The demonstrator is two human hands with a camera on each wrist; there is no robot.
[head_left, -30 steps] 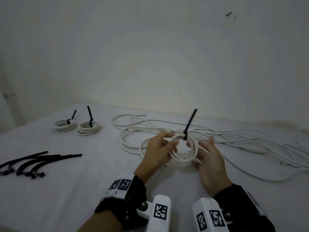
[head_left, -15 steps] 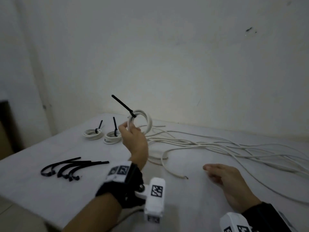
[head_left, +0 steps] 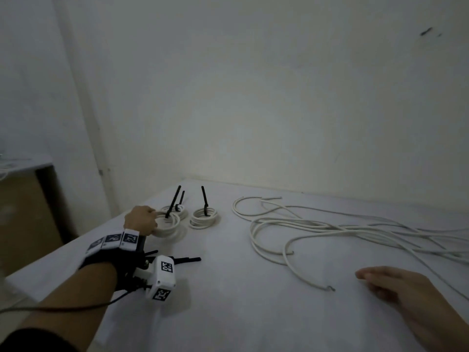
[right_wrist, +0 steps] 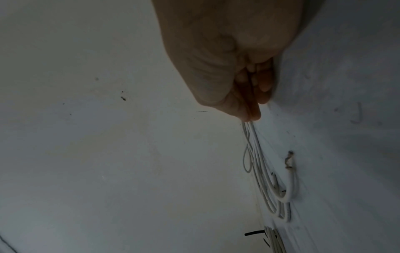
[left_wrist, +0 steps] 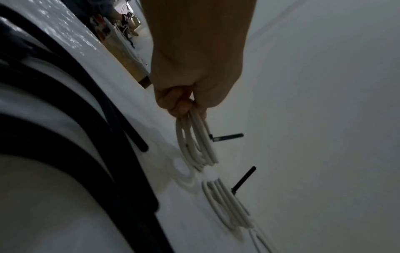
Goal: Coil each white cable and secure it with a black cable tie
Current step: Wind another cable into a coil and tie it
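Note:
My left hand grips a coiled white cable at its near-left rim, low over the table beside two other tied coils. In the left wrist view the fingers pinch the coil's strands. A black cable tie stands up from this coil. One tied coil lies just behind it, another to its right. Loose white cables sprawl across the table's right half. My right hand hovers flat and empty near a bare cable end.
Spare black cable ties lie on the white table, partly hidden by my left wrist camera. The wall rises just behind the table. A brown cabinet stands off the table's left edge.
My left hand carried the tied coil from mid-air down to the far left, beside the two other coils. My right hand let go of it and now hovers near the loose cables.

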